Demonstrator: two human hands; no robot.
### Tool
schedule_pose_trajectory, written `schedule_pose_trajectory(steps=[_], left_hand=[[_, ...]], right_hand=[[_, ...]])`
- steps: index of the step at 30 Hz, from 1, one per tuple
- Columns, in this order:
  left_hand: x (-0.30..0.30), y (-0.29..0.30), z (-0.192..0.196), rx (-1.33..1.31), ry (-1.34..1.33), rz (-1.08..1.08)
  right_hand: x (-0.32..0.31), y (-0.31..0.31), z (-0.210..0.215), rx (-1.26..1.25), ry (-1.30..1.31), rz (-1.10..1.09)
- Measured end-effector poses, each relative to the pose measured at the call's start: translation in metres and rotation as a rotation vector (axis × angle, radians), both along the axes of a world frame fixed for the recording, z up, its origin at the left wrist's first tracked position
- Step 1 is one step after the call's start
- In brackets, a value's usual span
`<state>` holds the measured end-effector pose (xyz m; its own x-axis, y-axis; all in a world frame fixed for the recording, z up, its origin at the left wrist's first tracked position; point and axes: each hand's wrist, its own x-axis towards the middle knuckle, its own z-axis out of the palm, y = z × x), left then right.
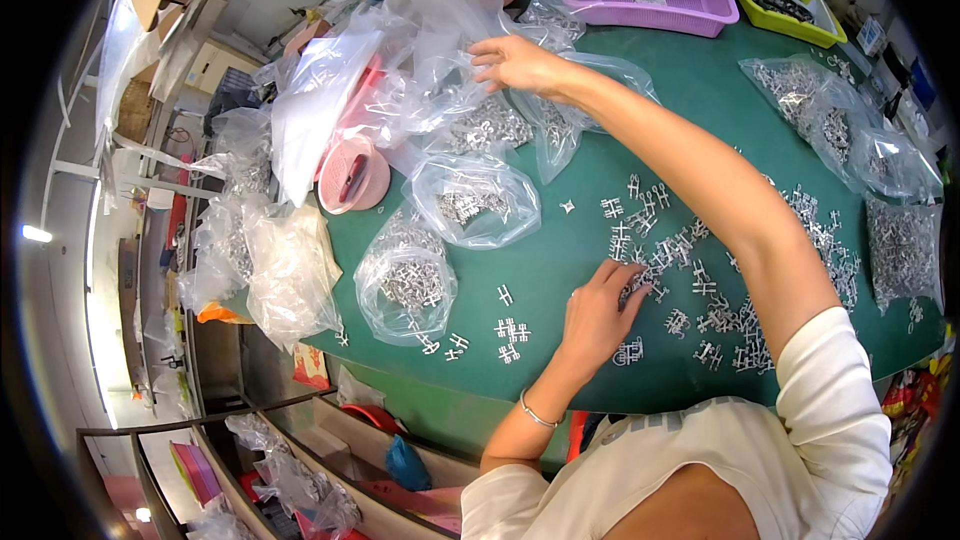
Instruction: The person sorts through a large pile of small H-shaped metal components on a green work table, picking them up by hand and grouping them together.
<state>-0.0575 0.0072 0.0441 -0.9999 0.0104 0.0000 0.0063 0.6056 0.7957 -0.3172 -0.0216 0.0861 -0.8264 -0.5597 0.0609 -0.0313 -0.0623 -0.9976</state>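
Right arm outstretched, the right hand hangs at upper center, fingers loosely parted over clear bags; the left hand curls at metal pieces, center right, its grasp unclear.

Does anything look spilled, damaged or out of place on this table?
Nothing looks clearly damaged. One small metal piece lies alone on the green table, between a clear bag and the loose metal parts by the left hand; set apart from the others, it looks stray.
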Motion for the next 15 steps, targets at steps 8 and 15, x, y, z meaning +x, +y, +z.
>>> schedule_pose_trajectory(steps=[8, 15], left_hand=[[-0.001, -0.04, -0.025, -0.151, 0.073, 0.054], [-0.021, -0.036, -0.028, -0.279, 0.01, -0.012]], right_hand=[[0.102, 0.148, -0.034, 0.563, 0.607, 0.495], [0.185, 0.231, -0.068, 0.871, 0.864, 0.31]])
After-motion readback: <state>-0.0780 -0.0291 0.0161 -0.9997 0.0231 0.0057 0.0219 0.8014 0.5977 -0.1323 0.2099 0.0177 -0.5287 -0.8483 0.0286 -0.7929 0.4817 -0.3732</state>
